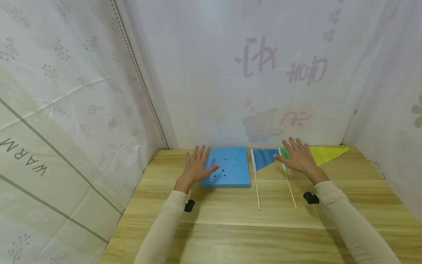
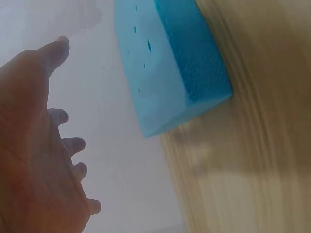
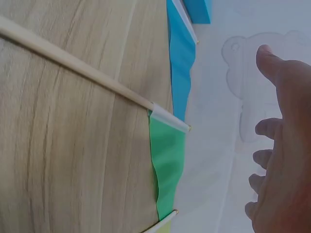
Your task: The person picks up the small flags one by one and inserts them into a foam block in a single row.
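Note:
My left hand, fingers spread, hovers over the left side of a blue foam block dotted with several small dark holes. In the left wrist view that hand holds nothing, and the block lies on the wood beyond it. My right hand is spread above the flags and also holds nothing. A blue pennant flag on a thin wooden stick lies to its left. Partly hidden under the hand is a green flag. A yellow flag shows to the right, its stick mostly covered.
Everything lies on a wood-grain table, near its back edge. A pale printed curtain hangs right behind it, with more fabric on both sides. A black wrist camera sits below the left hand, another below the right.

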Available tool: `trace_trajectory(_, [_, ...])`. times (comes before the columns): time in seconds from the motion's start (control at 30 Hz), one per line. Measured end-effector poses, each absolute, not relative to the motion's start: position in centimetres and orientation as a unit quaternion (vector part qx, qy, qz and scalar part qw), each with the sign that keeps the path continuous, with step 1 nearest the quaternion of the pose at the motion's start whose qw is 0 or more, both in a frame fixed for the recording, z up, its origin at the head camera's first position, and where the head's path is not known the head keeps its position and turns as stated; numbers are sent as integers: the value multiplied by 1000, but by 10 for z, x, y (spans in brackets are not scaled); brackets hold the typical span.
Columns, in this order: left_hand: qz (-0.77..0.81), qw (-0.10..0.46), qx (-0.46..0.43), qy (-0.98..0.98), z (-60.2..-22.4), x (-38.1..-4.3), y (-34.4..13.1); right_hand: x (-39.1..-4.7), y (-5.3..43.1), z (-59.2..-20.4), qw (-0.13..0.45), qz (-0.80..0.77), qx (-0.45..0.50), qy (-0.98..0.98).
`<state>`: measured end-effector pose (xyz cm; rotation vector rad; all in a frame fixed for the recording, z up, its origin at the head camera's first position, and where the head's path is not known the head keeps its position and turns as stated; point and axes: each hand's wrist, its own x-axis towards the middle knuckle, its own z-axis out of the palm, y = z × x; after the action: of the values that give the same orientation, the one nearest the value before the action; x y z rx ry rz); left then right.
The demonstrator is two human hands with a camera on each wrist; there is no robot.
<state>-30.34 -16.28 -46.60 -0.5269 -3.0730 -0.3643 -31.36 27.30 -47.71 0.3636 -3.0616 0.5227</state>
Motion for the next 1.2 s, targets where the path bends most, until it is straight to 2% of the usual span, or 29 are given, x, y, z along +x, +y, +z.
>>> trace_trajectory(0.2, [-118, 10, -177, -977, -474, -294, -160, -306, 263, -477, 9, 190, 120, -974])
trace_trajectory(0.7, [-185, 1, -220, -958, -502, -271, -147, -285, 220, -489, 64, 219, 137, -964])
trace_trajectory(1.2, [-127, -8, -217, -968, -522, -262, -138, -279, 190, -523, 40, 253, 116, -960])
